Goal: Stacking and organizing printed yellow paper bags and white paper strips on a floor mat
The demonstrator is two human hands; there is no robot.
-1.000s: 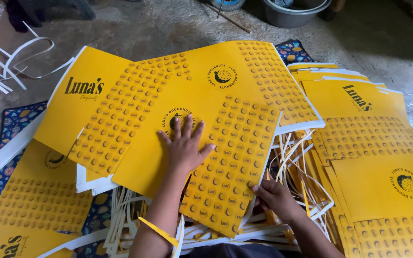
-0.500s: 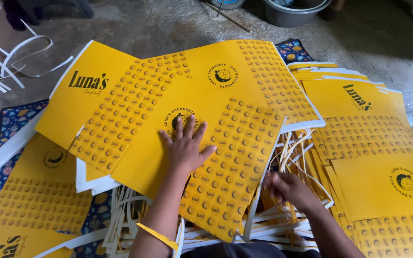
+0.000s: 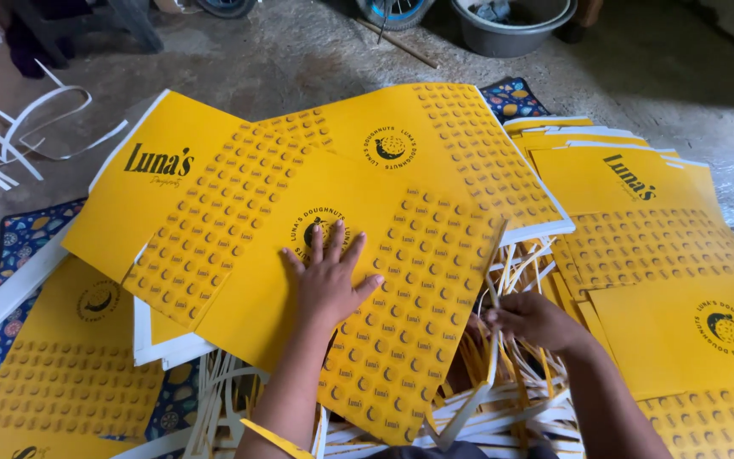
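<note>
Concrete floor (image 3: 282, 59), yellow sheets (image 3: 690, 221), strips (image 3: 511, 399)

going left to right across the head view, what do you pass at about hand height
patterned blue mat → flat yellow printed card sheet under the left hand → right hand in the white paper strips → stack of yellow card sheets

Yellow printed cardboard sheet (image 3: 367, 297): flat, unfolded, patterned with small round marks and one dark round emblem. Lies tilted atop similar sheets. White paper strips (image 3: 503, 399) lie beneath its right edge.
</note>
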